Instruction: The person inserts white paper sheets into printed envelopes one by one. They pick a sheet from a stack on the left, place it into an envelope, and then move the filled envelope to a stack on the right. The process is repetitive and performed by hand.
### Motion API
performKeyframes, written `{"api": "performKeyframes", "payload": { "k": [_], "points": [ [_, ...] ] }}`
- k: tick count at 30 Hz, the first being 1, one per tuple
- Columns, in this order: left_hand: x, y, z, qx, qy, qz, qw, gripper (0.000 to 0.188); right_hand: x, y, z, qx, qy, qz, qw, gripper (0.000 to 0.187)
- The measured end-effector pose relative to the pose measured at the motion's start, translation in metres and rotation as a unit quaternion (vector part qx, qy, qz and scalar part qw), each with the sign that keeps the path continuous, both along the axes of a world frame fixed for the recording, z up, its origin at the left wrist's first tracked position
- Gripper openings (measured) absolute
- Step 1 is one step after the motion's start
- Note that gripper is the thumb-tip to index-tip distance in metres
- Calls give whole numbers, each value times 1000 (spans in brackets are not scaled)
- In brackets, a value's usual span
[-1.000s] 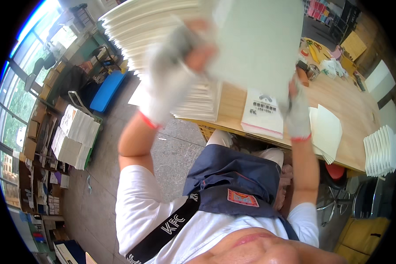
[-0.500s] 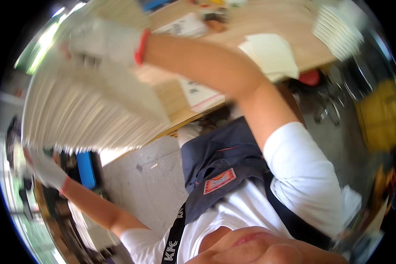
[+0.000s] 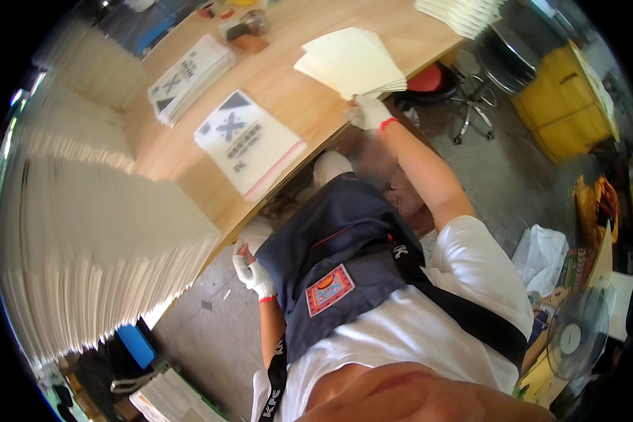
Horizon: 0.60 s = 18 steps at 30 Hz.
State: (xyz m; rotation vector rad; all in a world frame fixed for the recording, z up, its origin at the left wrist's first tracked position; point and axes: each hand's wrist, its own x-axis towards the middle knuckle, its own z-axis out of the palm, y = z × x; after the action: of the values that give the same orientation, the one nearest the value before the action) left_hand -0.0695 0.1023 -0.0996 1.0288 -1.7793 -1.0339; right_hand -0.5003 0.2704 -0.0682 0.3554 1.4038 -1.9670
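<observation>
My right hand [image 3: 370, 113], in a white glove with a red cuff, is at the near corner of a fanned stack of cream sheets [image 3: 355, 60]. Its fingers are bent in on the sheets' edge at the table's front; how many they pinch cannot be seen. Below the table edge, beside my apron, my left hand [image 3: 254, 273] hangs with loosely bent fingers, bare at the tips, and nothing in it. Between the hands a printed white plastic bag [image 3: 246, 144] lies flat on the wooden table [image 3: 288, 70].
Tall piles of paper sheets [image 3: 105, 246] line the table's left side. A stack of printed bags [image 3: 190, 77] and a clear jar [image 3: 257, 22] lie farther back. More cream sheets [image 3: 461, 14] stand at the far right. A stool [image 3: 429, 79], yellow bin [image 3: 566, 105] and fan [image 3: 573, 337] are on the right.
Both hands have left the tall paper pile on the left. My right hand has swung across to the cream sheets, while my left has come down beside my lap. The view has shifted.
</observation>
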Motion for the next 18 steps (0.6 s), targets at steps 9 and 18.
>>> {"api": "performKeyframes", "payload": {
  "k": [9, 18],
  "points": [
    [-137, -31, 68, -313, -163, -272, 895, 21, 0, -11, 4, -85, 24, -73, 993, 9],
    [-180, -87, 56, -316, -458, -288, 779, 25, 38, 64, -4, -120, -62, 4, 991, 30]
  ]
}}
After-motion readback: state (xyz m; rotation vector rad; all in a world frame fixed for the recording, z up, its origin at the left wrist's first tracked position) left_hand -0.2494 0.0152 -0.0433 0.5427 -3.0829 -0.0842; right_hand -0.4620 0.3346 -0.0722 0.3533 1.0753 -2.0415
